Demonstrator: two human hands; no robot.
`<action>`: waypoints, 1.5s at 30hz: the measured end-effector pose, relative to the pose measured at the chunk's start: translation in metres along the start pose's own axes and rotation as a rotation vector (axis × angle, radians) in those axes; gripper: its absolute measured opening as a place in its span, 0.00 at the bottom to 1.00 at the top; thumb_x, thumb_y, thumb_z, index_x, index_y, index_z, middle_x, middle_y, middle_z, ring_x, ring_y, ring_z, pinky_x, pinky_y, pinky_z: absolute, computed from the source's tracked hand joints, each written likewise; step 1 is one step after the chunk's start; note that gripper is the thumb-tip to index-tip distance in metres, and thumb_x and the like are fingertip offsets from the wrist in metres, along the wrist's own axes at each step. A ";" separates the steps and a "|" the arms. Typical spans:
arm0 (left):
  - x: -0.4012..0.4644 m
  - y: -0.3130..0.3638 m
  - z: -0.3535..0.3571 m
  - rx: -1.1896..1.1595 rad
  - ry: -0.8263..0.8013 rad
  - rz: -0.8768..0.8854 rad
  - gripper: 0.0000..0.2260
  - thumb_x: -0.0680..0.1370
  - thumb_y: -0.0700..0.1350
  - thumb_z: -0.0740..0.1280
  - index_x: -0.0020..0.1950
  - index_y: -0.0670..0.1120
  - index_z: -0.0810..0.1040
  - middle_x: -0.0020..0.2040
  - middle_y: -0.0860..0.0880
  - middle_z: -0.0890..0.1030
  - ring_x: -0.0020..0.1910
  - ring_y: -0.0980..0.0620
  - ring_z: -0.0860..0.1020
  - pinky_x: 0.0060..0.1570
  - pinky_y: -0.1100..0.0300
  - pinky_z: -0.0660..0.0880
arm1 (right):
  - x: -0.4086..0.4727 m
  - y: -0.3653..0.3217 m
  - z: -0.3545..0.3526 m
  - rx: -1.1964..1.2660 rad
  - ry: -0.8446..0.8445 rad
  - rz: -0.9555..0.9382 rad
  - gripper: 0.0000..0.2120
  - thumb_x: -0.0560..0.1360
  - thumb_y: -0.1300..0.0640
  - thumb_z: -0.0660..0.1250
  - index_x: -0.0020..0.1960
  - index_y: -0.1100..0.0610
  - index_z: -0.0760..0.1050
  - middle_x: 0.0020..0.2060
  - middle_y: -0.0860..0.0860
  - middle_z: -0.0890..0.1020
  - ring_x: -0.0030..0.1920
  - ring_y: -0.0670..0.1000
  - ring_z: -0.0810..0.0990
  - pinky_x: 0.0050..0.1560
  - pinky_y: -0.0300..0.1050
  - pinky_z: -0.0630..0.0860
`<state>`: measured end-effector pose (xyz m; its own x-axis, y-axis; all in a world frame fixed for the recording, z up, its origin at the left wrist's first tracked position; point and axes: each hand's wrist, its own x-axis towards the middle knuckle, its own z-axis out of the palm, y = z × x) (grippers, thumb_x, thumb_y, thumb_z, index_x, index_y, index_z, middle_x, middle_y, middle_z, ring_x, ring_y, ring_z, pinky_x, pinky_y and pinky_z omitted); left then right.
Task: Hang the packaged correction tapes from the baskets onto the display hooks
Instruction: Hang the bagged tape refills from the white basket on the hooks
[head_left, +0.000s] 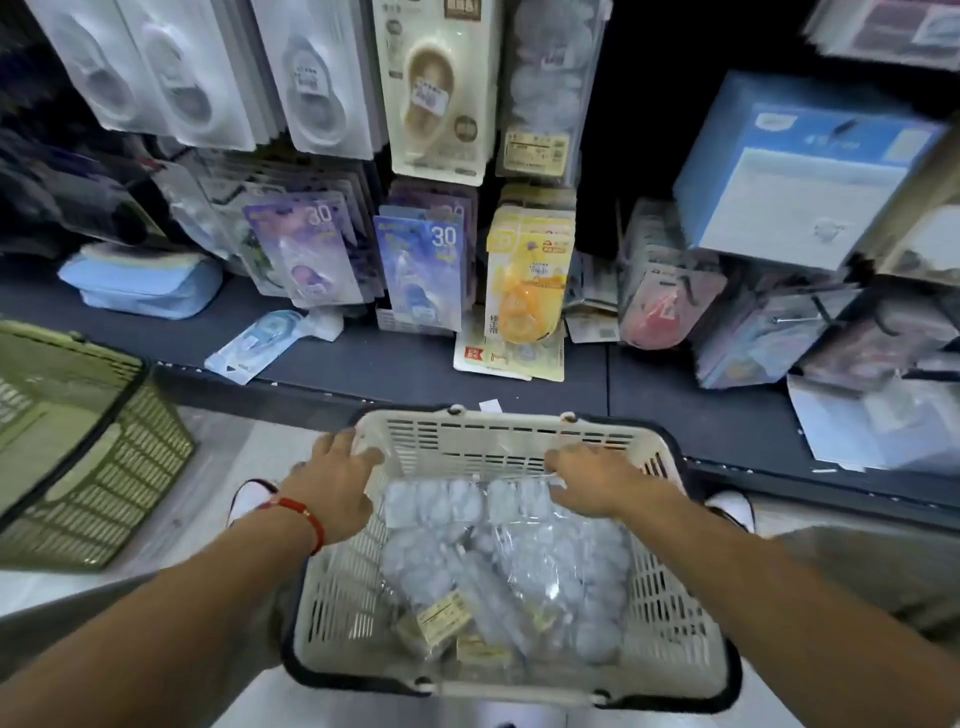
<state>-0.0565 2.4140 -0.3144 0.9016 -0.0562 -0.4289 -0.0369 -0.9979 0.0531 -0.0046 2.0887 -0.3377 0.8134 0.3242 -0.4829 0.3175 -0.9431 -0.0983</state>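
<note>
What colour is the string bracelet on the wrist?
Red. The bracelet sits on the left wrist, seen clearly in the head view.

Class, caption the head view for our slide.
Both hands reach into a white basket of packaged tapes below stocked hooks.

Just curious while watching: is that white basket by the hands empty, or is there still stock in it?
Not empty. The white basket still holds a heap of clear packaged correction tapes covering its floor.

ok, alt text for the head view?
Both hands reach into a white basket of clear packaged correction tapes: left hand on the far-left rim, right hand over the packs. Behind, more packs hang on display hooks; a green basket sits left.
</note>
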 end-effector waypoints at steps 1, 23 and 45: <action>-0.007 0.002 0.019 0.015 -0.021 -0.003 0.30 0.78 0.44 0.66 0.80 0.52 0.64 0.84 0.40 0.50 0.83 0.36 0.49 0.77 0.38 0.63 | -0.001 0.002 0.029 -0.025 -0.073 0.015 0.20 0.82 0.51 0.62 0.74 0.54 0.71 0.70 0.56 0.76 0.68 0.60 0.77 0.65 0.54 0.75; -0.046 0.071 0.047 -0.587 0.263 -0.169 0.20 0.79 0.42 0.71 0.71 0.44 0.77 0.73 0.42 0.75 0.72 0.42 0.72 0.72 0.57 0.65 | -0.023 -0.018 0.059 1.046 -0.156 0.174 0.09 0.77 0.62 0.61 0.40 0.51 0.73 0.38 0.52 0.77 0.39 0.52 0.79 0.37 0.44 0.74; -0.026 0.037 0.034 -1.599 0.471 -0.550 0.14 0.82 0.36 0.67 0.53 0.56 0.72 0.51 0.49 0.83 0.44 0.52 0.84 0.37 0.57 0.80 | 0.002 -0.139 0.134 0.601 -0.256 0.061 0.28 0.82 0.49 0.70 0.75 0.60 0.67 0.70 0.58 0.76 0.68 0.59 0.76 0.68 0.53 0.75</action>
<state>-0.0966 2.3779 -0.3322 0.7104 0.5485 -0.4410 0.4493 0.1289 0.8841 -0.1127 2.2110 -0.4412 0.6564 0.3114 -0.6871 -0.1133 -0.8598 -0.4979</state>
